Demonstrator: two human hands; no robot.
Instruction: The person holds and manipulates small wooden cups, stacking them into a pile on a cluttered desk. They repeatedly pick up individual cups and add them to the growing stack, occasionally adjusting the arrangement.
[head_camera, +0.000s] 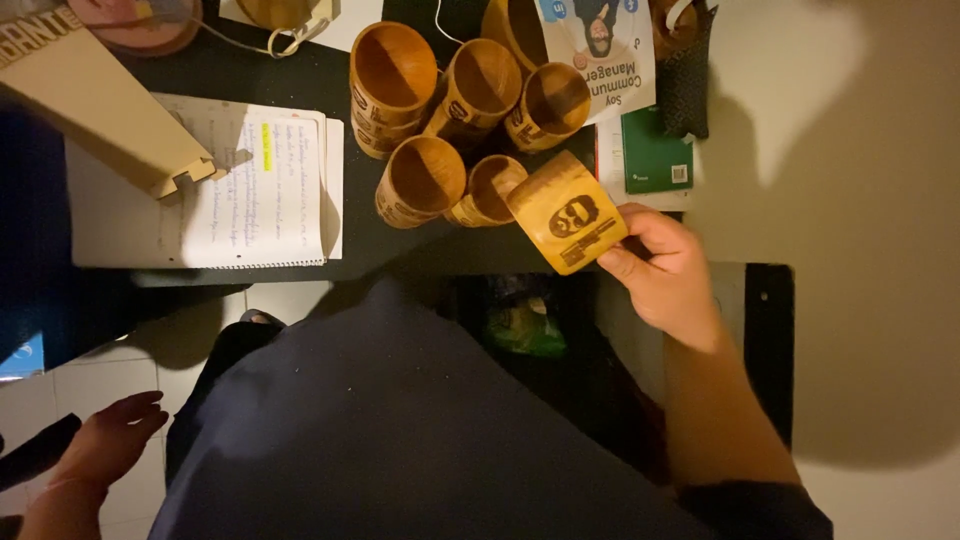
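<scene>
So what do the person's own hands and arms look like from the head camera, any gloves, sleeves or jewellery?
Both hands are bare, with no gloves. The right hand shows no ring or watch, and its forearm is uncovered up to a dark navy sleeve cuff pushed back near the elbow. The left hand sits low at the frame's edge in dim light; any sleeve or wristwear there is out of view.

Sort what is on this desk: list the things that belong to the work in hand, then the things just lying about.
In hand:
- right hand gripping an engraved wooden cup
- cluster of matching wooden cups beside it

Lying about:
- open notebook
- green booklet
- printed flyer
- cardboard piece
- left hand, low, holding nothing
</scene>
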